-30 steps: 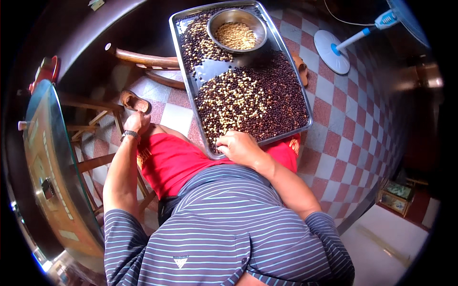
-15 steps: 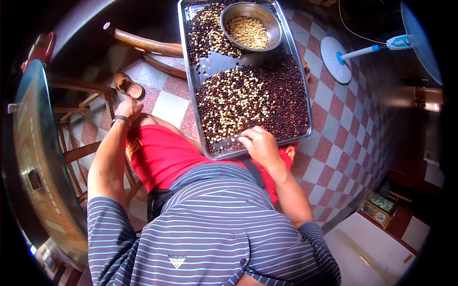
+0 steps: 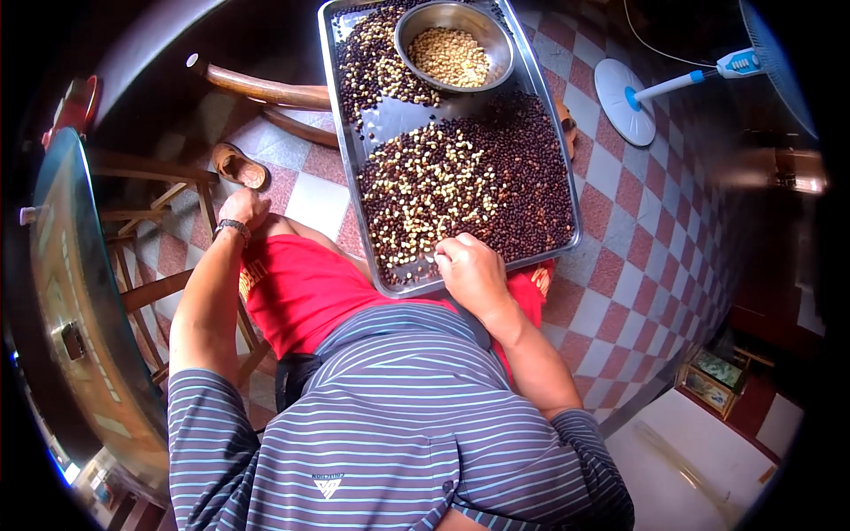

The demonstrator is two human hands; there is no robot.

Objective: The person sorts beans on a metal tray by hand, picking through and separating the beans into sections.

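A large metal tray lies across my lap, holding dark brown-black beans and a patch of pale cream ones mixed among dark ones. My right hand is over the tray's near edge, thumb and fingertips pinched together; whatever they hold, if anything, is too small to make out. A few loose beans lie beside those fingertips. On my left knee rests my left hand, loosely closed, with a watch or bracelet on its wrist. At the tray's far end sits a steel bowl of pale beans.
To the right, a white and blue standing fan is on the checkered floor. A curved wooden piece reaches toward the tray's left side. One brown sandal lies past my left hand. A glass-topped table stands at far left.
My right hand has shifted slightly left along the tray's near edge, still pinched. My left hand stays on the knee. The whole view has moved a little.
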